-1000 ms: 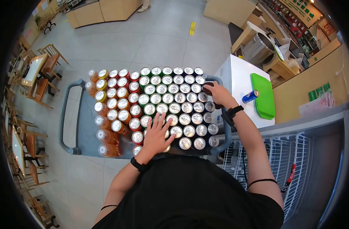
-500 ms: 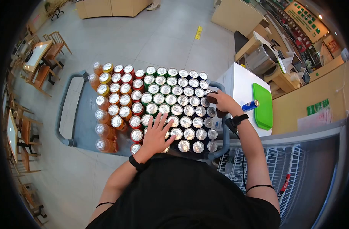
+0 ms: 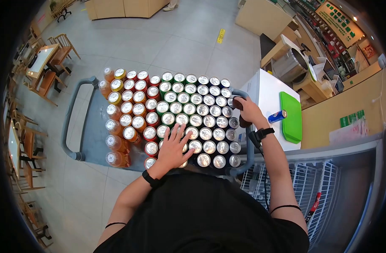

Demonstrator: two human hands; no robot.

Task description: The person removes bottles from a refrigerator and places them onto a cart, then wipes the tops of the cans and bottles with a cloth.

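Under the left hand [image 3: 172, 149] stand cans [image 3: 195, 121]; round, metallic, glossy.

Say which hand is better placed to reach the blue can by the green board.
Probably the right hand: it is nearer the blue can, while the left hand is spread over several cans, farther away. A dark brown item at the right hand might hinder it.

Your left hand [image 3: 172, 152] spread, your right hand [image 3: 251, 113] curled.
With twelve straight ahead, the left is palm down at eleven o'clock, fingers fanned; your right arm [image 3: 278, 162] extends to one o'clock, bent fingers pointing towards ten.
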